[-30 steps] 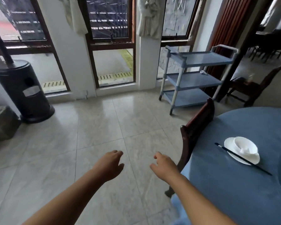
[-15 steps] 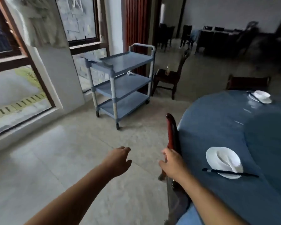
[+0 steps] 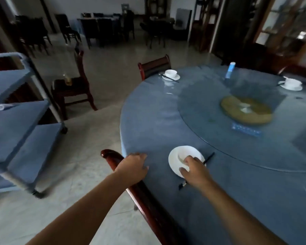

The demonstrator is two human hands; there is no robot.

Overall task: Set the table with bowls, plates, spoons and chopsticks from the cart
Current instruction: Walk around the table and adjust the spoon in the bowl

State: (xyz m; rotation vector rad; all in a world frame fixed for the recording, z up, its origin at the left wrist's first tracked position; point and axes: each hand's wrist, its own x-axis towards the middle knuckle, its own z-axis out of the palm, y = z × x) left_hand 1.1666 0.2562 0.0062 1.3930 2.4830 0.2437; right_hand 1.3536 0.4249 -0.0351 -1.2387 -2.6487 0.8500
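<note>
A white plate (image 3: 175, 160) lies on the blue tablecloth (image 3: 154, 124) at the near edge of the round table. On it stands a white bowl (image 3: 183, 162), mostly hidden under my right hand (image 3: 195, 169), whose thumb and fingers curl round it. Black chopsticks (image 3: 209, 157) run slantwise under that hand, beside the plate. My left hand (image 3: 132, 167) rests on the top rail of the dark wooden chair (image 3: 108, 153) at the table's edge. The blue three-shelf cart (image 3: 16, 121) stands to the left, with a small white item (image 3: 0, 107) on its middle shelf.
Two more bowl-and-plate settings sit at the far edge (image 3: 170, 74) and far right (image 3: 291, 84). A glass turntable (image 3: 237, 144) with a yellow disc fills the table's middle, a blue bottle (image 3: 230, 69) behind it. Wooden chairs (image 3: 154, 65) ring the table; tiled floor lies between cart and table.
The view has swung right from the cart to the table. My right hand left the chair back and came down on the bowl; my left hand moved onto the chair's top rail.
</note>
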